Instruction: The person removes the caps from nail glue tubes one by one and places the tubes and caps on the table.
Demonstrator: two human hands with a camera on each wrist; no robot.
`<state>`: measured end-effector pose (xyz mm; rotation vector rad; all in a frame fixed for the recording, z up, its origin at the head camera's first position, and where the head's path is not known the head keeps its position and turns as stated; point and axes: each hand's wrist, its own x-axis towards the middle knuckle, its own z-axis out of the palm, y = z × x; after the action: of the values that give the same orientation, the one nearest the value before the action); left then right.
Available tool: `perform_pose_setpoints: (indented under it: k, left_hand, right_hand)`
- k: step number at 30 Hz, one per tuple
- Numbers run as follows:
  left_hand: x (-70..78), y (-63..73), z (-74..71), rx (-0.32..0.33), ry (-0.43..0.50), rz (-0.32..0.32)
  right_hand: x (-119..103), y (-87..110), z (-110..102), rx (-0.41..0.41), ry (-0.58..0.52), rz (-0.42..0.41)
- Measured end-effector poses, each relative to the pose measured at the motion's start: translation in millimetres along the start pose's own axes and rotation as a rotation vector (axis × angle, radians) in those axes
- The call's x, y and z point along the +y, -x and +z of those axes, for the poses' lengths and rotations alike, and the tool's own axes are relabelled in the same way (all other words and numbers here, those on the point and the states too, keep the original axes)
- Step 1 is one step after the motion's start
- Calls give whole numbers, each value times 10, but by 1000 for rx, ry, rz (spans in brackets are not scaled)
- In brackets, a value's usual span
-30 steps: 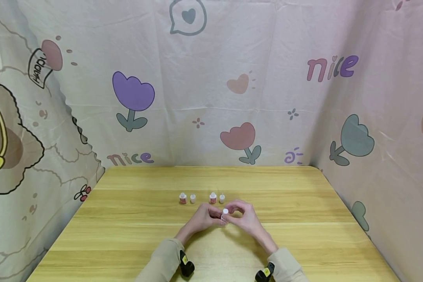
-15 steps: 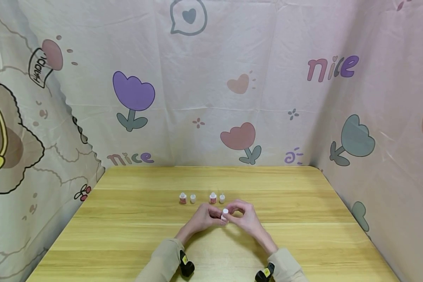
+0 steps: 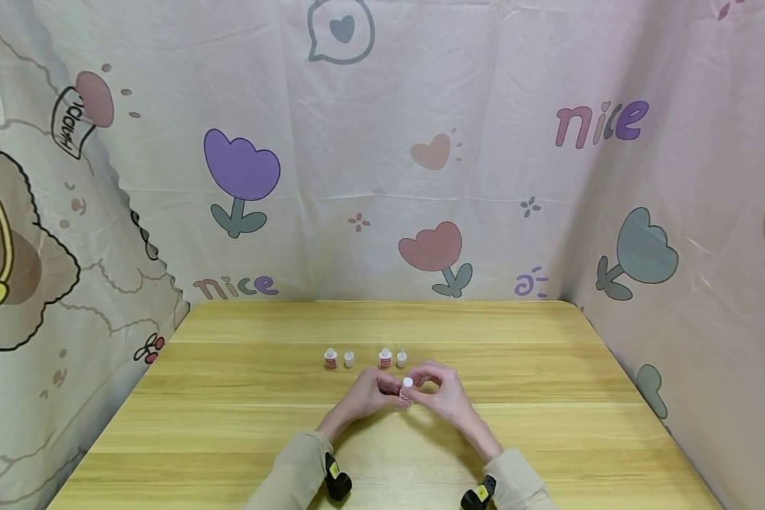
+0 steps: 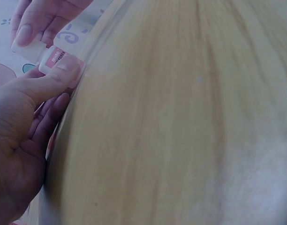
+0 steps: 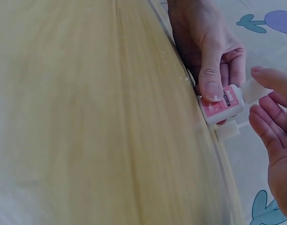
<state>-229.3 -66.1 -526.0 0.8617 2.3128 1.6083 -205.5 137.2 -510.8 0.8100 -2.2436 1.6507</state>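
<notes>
In the head view my left hand (image 3: pixel 368 394) and right hand (image 3: pixel 443 392) meet over the front middle of the table. Between them stands a small white bottle with a pink label (image 5: pixel 222 107), its white cap (image 5: pixel 253 90) upward. My left thumb and fingers grip the bottle body, the thumb lying across the label. The thumb and fingers of my right hand pinch the cap, which sits at the bottle's neck. Part of the label is hidden by the left thumb.
Behind the hands, a bottle (image 3: pixel 331 359) and a white cap (image 3: pixel 348 360) stand on the wooden table (image 3: pixel 229 404). To their right are another bottle (image 3: pixel 385 359) and a cap with a thin stem pointing up (image 3: pixel 401 360). Patterned curtains (image 3: pixel 357 142) surround the table.
</notes>
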Motion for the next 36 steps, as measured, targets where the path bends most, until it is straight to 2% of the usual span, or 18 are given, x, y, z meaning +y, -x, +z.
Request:
perform_pose_setpoints:
  k: [6,18,28,36]
  left_hand:
    - [4,-1,-5,6,-6,3]
    - [7,-4,-1,9,-17,6]
    - [-9,-8,-7,9,-11,18]
    - [7,0,-4,6,-1,4]
  right_hand:
    - [-31,2,6,8,19,1]
    - [-16,-2,-5,-40,1,-45]
    - [-21,-7,-4,-27,22,47]
    - [-24,-6,-3,-37,11,32]
